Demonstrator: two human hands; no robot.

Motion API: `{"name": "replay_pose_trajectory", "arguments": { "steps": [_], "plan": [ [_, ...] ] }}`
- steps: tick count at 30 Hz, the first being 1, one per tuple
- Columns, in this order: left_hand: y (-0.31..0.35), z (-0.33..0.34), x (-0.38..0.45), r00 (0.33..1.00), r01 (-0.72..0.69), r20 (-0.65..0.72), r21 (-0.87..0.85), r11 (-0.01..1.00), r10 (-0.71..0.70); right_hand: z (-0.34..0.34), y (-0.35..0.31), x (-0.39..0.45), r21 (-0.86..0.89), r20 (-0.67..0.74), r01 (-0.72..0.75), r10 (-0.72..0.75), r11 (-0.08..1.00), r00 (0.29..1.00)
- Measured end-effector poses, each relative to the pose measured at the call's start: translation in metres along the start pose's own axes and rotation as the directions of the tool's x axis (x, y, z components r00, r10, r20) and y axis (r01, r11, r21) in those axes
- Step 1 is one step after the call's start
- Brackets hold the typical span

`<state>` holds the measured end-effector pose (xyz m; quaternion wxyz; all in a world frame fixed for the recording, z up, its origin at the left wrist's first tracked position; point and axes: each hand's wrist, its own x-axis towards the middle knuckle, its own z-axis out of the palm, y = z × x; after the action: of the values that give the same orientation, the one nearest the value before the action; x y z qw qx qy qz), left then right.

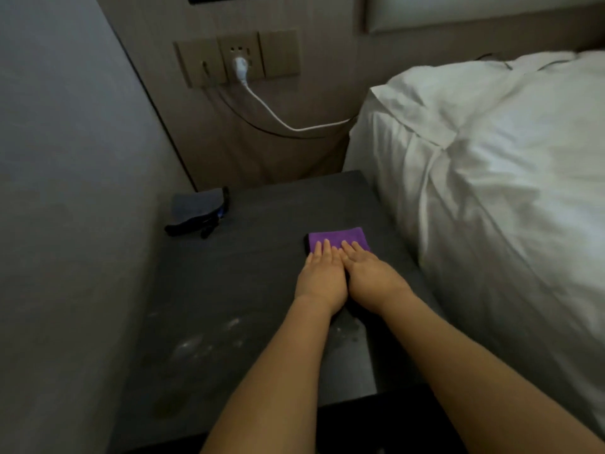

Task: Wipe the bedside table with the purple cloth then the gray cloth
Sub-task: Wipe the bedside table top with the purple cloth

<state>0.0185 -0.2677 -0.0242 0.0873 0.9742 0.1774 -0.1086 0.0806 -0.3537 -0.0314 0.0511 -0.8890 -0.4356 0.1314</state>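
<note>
A folded purple cloth (337, 236) lies flat on the dark bedside table (248, 290), towards its right side. My left hand (322, 276) and my right hand (370, 273) lie side by side, palms down, with straight fingers pressing on the near half of the cloth. A folded gray cloth (196, 206) sits at the table's far left corner, with a dark strap-like item along its near edge. Dusty smears (203, 345) mark the table's near left part.
A bed with white bedding (491, 191) stands right beside the table on the right. A grey wall (65, 191) borders the left. On the back panel, a white plug (240, 68) sits in a socket, its cable running down towards the bed.
</note>
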Motion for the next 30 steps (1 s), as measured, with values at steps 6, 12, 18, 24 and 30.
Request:
{"name": "replay_pose_trajectory", "arguments": {
  "steps": [6,12,18,24,30],
  "plan": [
    [0.052,0.002,0.018,0.998,-0.07,-0.004,-0.005,0.998,0.07,-0.011,0.049,-0.018,-0.08,0.011,-0.06,0.061,0.995,0.998],
    [0.053,0.003,0.016,0.997,-0.081,0.01,0.016,0.997,0.081,-0.012,0.044,-0.022,-0.132,0.024,-0.089,0.093,0.987,0.995],
    [0.038,0.003,0.01,0.994,-0.105,0.0,0.035,0.994,0.105,-0.011,0.023,-0.019,-0.206,0.047,-0.123,0.135,0.971,0.99],
    [-0.015,0.004,-0.017,0.999,-0.038,-0.001,0.044,0.998,0.038,0.004,-0.031,-0.007,-0.172,0.032,-0.063,0.07,0.983,0.997],
    [-0.109,0.001,-0.068,0.994,0.108,0.005,0.002,0.994,-0.108,0.019,-0.134,0.011,-0.122,0.065,0.077,-0.07,0.989,0.995]
  ]
}}
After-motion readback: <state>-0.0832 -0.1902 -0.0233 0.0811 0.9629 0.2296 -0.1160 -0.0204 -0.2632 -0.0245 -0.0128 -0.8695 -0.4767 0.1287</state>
